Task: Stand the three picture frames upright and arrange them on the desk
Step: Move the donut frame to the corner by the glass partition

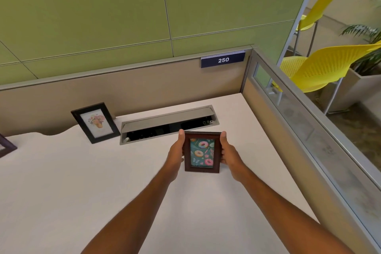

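Observation:
A brown wooden frame (202,152) with a doughnut picture stands upright near the middle of the white desk (82,181), facing me. My left hand (176,153) grips its left edge and my right hand (228,153) grips its right edge. Whether its bottom edge touches the desk I cannot tell. A black frame (95,122) with a flower picture stands upright at the back left, tilted back toward the partition. At the far left edge only a corner of a dark frame (6,147) shows.
An open grey cable tray (169,125) is set into the desk just behind the brown frame. Beige partitions (144,86) close the desk at the back and right, with a "250" sign (223,60). Yellow chairs (321,68) stand beyond the right partition.

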A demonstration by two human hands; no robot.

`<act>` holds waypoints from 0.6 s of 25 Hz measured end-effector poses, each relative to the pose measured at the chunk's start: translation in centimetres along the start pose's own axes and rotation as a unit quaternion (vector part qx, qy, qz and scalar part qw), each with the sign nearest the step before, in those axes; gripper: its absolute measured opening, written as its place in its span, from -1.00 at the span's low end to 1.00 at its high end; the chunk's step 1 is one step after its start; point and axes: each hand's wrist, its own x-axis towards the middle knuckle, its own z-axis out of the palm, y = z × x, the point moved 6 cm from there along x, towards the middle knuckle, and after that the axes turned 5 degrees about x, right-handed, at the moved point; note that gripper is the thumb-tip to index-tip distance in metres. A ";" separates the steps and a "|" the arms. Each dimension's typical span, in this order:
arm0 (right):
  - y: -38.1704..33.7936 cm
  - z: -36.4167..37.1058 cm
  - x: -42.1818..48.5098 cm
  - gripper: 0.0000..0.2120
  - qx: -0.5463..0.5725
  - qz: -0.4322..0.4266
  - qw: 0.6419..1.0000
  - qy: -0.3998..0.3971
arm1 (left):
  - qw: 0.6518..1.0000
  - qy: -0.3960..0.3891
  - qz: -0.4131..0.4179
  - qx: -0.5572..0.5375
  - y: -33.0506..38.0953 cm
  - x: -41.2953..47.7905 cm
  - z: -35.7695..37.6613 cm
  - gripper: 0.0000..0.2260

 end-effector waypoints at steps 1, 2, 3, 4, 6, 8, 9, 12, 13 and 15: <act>0.0 -0.1 0.1 -0.45 0.005 0.000 1.000 0.003 | 1.000 -0.002 0.001 0.000 0.0 0.3 0.1 -0.41; -0.1 -0.1 0.2 -0.46 0.008 -0.001 1.000 0.004 | 1.000 -0.008 0.001 0.000 -0.1 0.5 0.2 -0.42; -0.2 -0.2 0.3 -0.47 0.011 -0.002 1.000 0.006 | 1.000 -0.015 -0.002 0.001 -0.1 0.8 0.3 -0.43; -0.3 -0.4 0.5 -0.47 0.012 -0.002 1.000 0.009 | 1.000 -0.021 -0.006 0.004 -0.2 0.9 0.5 -0.43; -0.3 -0.8 0.9 -0.47 0.012 -0.006 1.000 0.016 | 1.000 -0.029 -0.004 0.010 0.1 1.5 0.9 -0.43; -0.7 -1.2 1.1 -0.47 0.018 -0.014 1.000 0.020 | 0.999 -0.034 -0.002 0.009 0.5 2.2 1.3 -0.42; -0.9 -1.4 1.2 -0.45 0.021 -0.017 0.999 0.022 | 0.999 -0.035 -0.005 0.006 0.8 2.5 1.5 -0.41; -2.0 -2.5 1.6 -0.38 0.024 -0.019 0.999 0.029 | 0.999 -0.046 -0.004 0.000 1.8 3.5 2.4 -0.42; -2.3 -3.0 1.8 -0.36 0.024 -0.023 0.999 0.032 | 0.999 -0.049 -0.004 -0.001 2.2 3.8 2.8 -0.42; -3.0 -4.2 2.3 -0.32 0.029 -0.034 0.998 0.033 | 0.998 -0.059 0.000 -0.001 3.1 4.5 3.8 -0.43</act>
